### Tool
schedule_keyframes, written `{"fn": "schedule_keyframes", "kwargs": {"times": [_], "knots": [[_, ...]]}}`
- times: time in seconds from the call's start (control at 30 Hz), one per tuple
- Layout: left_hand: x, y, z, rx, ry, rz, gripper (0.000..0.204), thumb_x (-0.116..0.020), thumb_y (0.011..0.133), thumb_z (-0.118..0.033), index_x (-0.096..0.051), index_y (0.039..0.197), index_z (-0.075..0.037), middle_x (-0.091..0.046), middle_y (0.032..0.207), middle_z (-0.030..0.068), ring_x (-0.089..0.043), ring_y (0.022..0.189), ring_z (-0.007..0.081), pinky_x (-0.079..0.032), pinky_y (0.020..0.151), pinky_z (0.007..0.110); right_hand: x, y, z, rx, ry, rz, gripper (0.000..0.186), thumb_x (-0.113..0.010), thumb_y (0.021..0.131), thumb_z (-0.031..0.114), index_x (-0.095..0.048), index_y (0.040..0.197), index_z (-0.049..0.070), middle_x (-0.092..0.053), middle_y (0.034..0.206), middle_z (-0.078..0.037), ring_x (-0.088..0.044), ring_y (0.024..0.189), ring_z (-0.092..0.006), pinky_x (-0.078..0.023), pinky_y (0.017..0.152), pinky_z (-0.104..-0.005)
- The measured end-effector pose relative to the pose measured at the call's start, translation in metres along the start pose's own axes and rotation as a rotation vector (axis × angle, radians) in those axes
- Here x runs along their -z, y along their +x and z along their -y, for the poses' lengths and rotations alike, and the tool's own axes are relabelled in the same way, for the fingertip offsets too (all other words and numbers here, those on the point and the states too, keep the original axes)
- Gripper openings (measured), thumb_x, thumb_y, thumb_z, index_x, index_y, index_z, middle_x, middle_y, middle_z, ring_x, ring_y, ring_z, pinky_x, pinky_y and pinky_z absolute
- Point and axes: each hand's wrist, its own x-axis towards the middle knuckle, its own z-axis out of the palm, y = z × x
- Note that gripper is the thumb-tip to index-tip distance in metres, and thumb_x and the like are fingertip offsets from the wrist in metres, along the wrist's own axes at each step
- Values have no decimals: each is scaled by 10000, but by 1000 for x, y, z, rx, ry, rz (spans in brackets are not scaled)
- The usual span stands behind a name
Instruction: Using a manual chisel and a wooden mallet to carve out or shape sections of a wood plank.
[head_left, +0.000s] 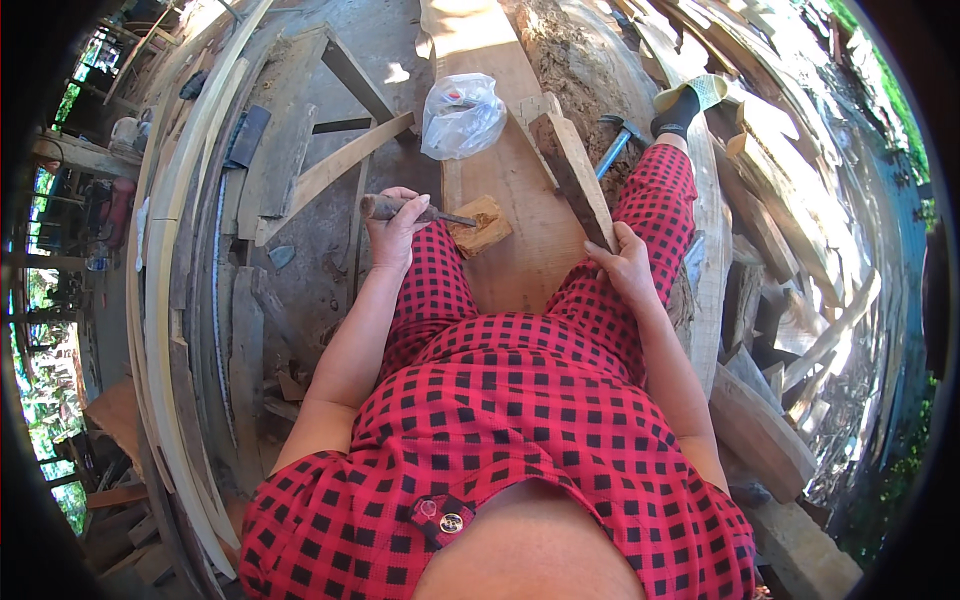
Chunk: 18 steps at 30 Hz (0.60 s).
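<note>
My left hand (399, 228) is closed around the dark, worn handle of a chisel (383, 207). The chisel's metal blade points right, and its tip lies at a small wooden block (484, 232) with a rough hollow cut in its face. That block rests on a wide plank (510, 275) between my legs. With my right hand (628, 265) I grip the near end of a thick wooden billet (572, 172), which slants away from me to the far left, apart from the chisel.
A clear plastic bag (463, 117) sits farther up the plank. A hammer with a blue handle (613, 150) lies beside my right leg. To the left stands a wooden frame with a slanting slat (335, 176). Offcuts and boards (765, 440) are piled along the right.
</note>
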Motion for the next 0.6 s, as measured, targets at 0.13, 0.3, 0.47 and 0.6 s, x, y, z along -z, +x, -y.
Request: {"fn": "schedule_keyframes", "kwargs": {"times": [0.13, 0.3, 0.47, 0.6], "knots": [[-1, -2, 4, -59, 7, 10, 142, -703, 765, -24, -586, 841, -50, -628, 785, 47, -628, 695, 123, -547, 631, 279, -1, -1, 1, 2, -8, 3, 248, -710, 799, 137, -488, 800, 27, -537, 639, -16, -494, 473, -80, -392, 420, -239], [-9, -7, -2, -99, 62, 36, 134, -700, 761, 5, -593, 824, -46, -619, 755, 15, -596, 672, 79, -504, 623, 232, 0, 1, -1, -2, -35, 3, 253, -711, 799, 146, -489, 801, 24, -536, 636, -22, -489, 458, -84, -389, 421, -248], [-15, -16, -1, -250, 172, 62, 128, -697, 768, -8, -592, 836, -36, -620, 789, 21, -587, 712, 87, -492, 669, 237, 0, 1, -2, -3, -40, 7, 258, -715, 794, 144, -486, 789, 24, -536, 627, -25, -489, 449, -88, -386, 419, -252], [-10, -23, 11, -449, 429, 165, 144, -678, 789, -7, -588, 895, -46, -631, 887, 50, -587, 811, 92, -490, 749, 250, -1, 1, 2, 16, -50, 0, 258, -716, 793, 145, -487, 789, 26, -526, 616, -22, -481, 435, -85, -383, 410, -251]]}}
